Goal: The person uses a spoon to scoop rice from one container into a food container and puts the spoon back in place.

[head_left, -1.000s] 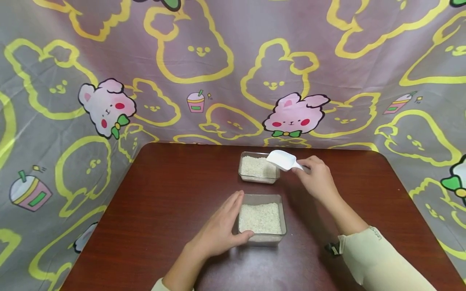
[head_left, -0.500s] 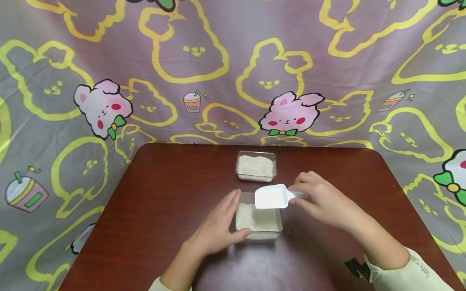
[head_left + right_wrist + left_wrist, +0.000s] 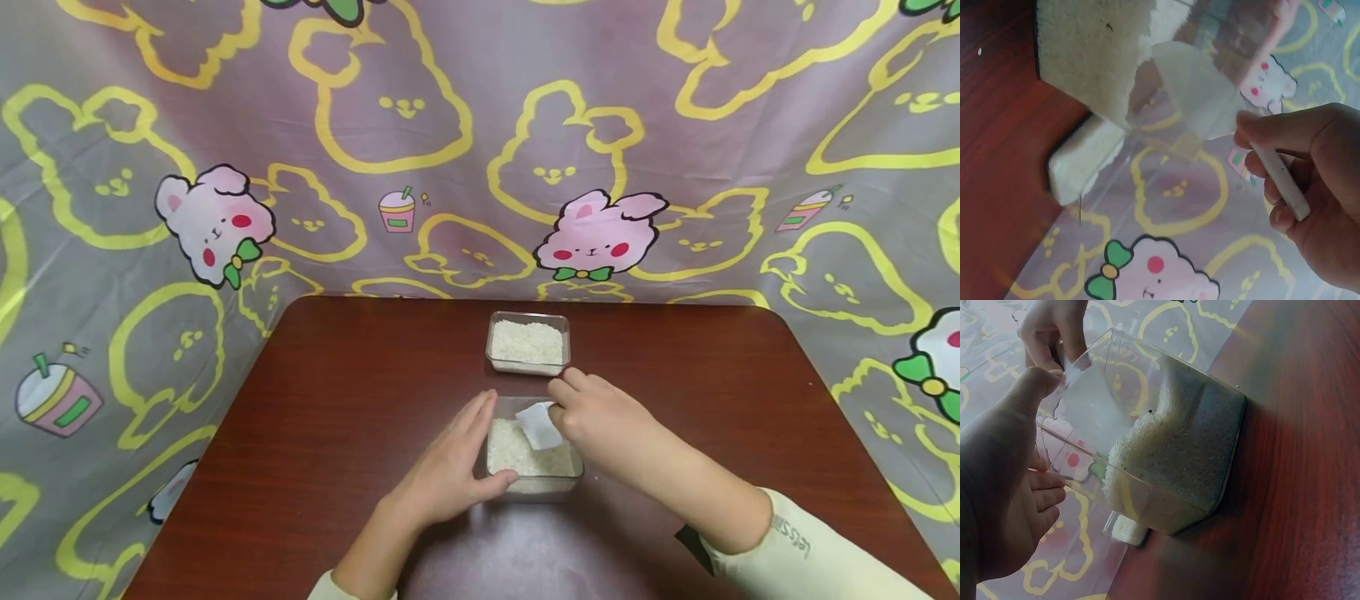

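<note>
My right hand [image 3: 600,417] grips the handle of a white scoop [image 3: 540,427], its bowl tipped down inside the nearer clear container of rice [image 3: 517,454]. In the right wrist view the handle [image 3: 1285,184] lies between thumb and curled fingers, and the scoop's bowl [image 3: 1194,87] shows through the clear wall. My left hand [image 3: 453,467] rests along that container's left side, fingers extended toward the back and thumb at the near left corner. The left wrist view shows the scoop [image 3: 1094,403] just above the sloping rice [image 3: 1172,437].
A second, shallower clear container [image 3: 527,343] with white rice stands behind the first one on the dark red-brown table [image 3: 360,400]. A patterned cloth [image 3: 442,167] hangs around the table's back and sides. A few stray grains lie on the tabletop.
My right hand has brought the scoop from over the far container back to the nearer one, then tipped it down into that container. My left hand has stayed at its side.
</note>
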Demonstrator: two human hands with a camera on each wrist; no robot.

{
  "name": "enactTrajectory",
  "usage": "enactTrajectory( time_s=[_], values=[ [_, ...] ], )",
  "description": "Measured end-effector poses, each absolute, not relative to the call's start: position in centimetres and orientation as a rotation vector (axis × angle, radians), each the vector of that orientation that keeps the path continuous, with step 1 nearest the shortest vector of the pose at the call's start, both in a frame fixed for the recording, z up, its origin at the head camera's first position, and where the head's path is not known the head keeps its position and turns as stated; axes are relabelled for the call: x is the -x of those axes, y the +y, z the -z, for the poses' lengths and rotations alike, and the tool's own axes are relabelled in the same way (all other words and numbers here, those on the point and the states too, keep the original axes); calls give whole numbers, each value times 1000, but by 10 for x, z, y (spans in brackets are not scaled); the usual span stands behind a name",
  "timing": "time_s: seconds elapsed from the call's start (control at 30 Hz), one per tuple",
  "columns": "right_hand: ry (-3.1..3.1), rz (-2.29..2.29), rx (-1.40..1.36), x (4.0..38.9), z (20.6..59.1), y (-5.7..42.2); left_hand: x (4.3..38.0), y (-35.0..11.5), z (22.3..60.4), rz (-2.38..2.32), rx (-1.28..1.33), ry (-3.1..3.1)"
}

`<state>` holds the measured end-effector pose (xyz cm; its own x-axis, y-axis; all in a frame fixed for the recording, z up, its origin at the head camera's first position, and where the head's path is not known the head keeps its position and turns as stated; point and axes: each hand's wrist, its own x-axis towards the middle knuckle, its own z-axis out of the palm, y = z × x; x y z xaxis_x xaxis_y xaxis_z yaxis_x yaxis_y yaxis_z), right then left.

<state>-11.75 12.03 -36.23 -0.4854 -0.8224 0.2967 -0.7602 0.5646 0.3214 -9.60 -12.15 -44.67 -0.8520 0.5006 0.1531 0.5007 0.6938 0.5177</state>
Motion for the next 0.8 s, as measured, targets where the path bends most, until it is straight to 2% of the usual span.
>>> enactTrajectory(
  time_s=[0.23,0.8],
  values=[
    [-2457,198,-1349,118,380,111,96,-121,447,876,861,-2899],
    [-2584,-295,-1476,126,396,114,97,-122,448,893,854,-2891]
  ],
)
